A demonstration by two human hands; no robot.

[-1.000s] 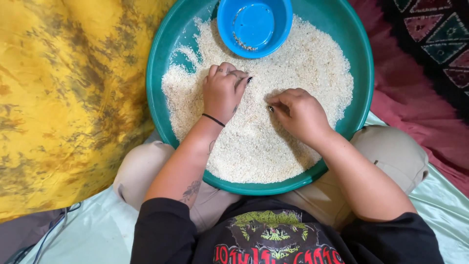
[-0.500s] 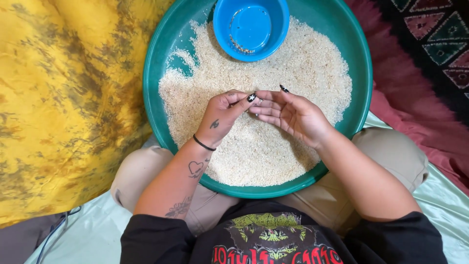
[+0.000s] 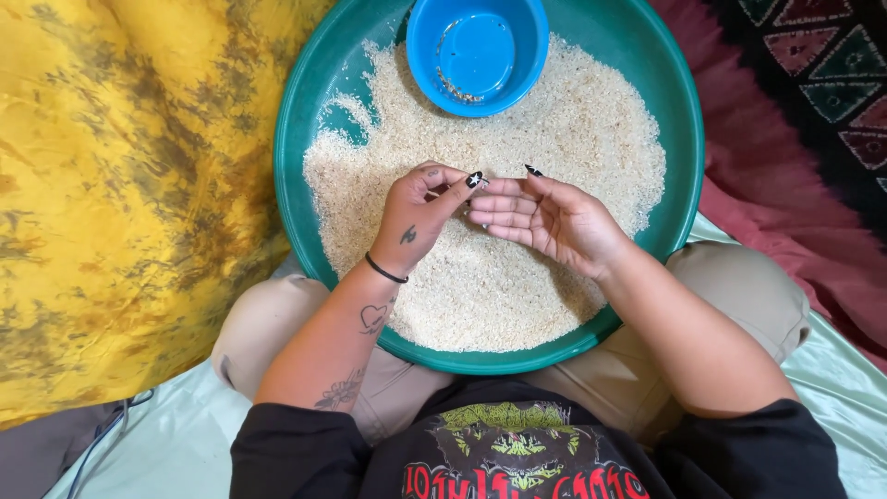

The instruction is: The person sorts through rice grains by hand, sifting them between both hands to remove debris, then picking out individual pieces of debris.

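green basin (image 3: 319, 111): rice (image 3: 554, 148) | blue bowl (image 3: 477, 54): few bits | left hand (image 3: 418, 214) fingers pinched, right hand (image 3: 554, 217) open

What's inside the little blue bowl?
The blue bowl sits on the rice in the green basin. Inside it, only a few small bits lie along the bottom edge; what they are is too small to tell.

A: Basin (image 3: 314, 120) on the lap, rice (image 3: 480, 286) in it?
B: Yes. Small bowl (image 3: 476, 51) sits in the basin's far side. Both hands meet over the rice, left hand (image 3: 420, 217) touching right hand (image 3: 554, 217).
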